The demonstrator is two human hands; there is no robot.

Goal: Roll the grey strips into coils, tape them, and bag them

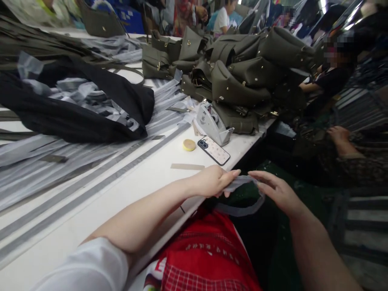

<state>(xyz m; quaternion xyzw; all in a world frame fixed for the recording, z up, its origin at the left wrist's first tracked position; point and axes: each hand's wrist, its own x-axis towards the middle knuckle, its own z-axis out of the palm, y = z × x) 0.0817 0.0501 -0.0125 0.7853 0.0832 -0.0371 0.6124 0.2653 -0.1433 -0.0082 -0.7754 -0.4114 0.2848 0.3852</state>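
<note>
A translucent whitish strip (242,210) is looped between my hands, just off the table's edge and above the red apron (209,246). My left hand (210,180) is closed around one part of it, thumb pointing right. With bent fingers and thumb, my right hand (277,190) holds the right-hand bend of the loop loosely; the gap between its fingertips partly shows. The strip's lower part curves back beneath my left hand, where its end is hidden. On the table beyond my left hand lies a short flat beige strip (187,166).
Near my hands on the white table (133,194) are a phone (214,150), a yellow tape roll (189,145) and a grey tape dispenser (212,123). Olive handbags (239,76) are piled behind. Long film-covered straps (75,161) and a black bag (79,117) lie left. A person (336,76) sits right.
</note>
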